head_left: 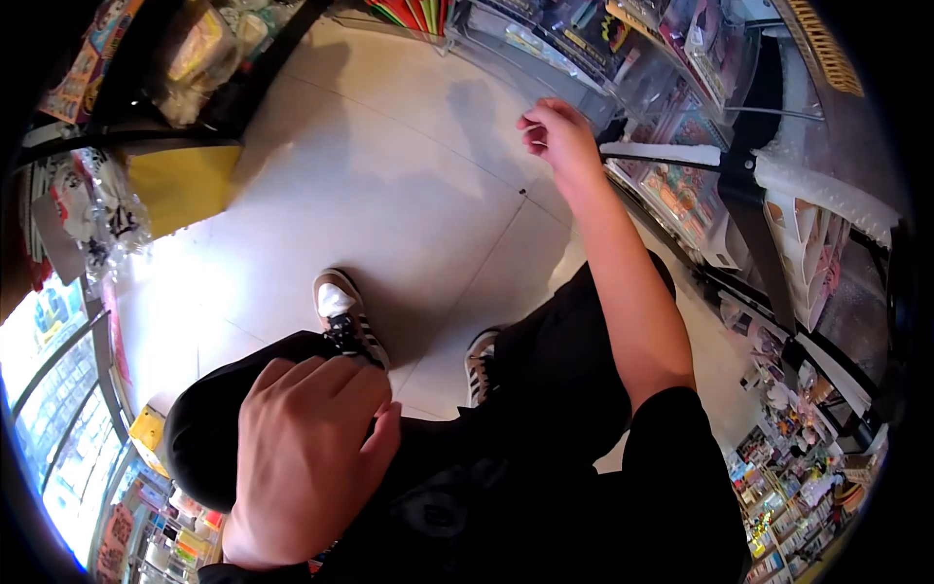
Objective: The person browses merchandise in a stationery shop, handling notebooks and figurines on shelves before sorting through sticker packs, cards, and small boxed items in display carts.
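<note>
Closest of all, a black shirt [506,526], well below the left shoe [339,302]. Also close, the left hand [309,443], below the left shoe and a bit to its left, back side up, thumb off to the side. Fingers bent down and under, tips hidden. Cannot tell about any pinch or squeeze there, or about anything held inside. Around and behind that hand, black pants [564,341], mostly lower than the left shoe. To the right of the left shoe and a little lower, the right shoe [477,365], also with stripes.

Farther out, up and to the right of the left shoe, the right hand [564,141], at the end of a bare, reached-out arm. Fingers loosely bent in, with nothing seen in them. Cannot tell about the tips, pressed together or a little apart.

Even farther right of the left shoe, a bar wrapped in white [662,152] and, by it, bright flat packs [671,200]. Very near the right hand in view, but with no touch to see.

Maybe just a walk or a stop by the shelves, with no grab begun. For a pick from there, probably a need for wider fingers and a closer reach.

Far up and left of the left shoe, a yellow sheet [185,185], and above it, soft things in clear bags [199,49].
</note>
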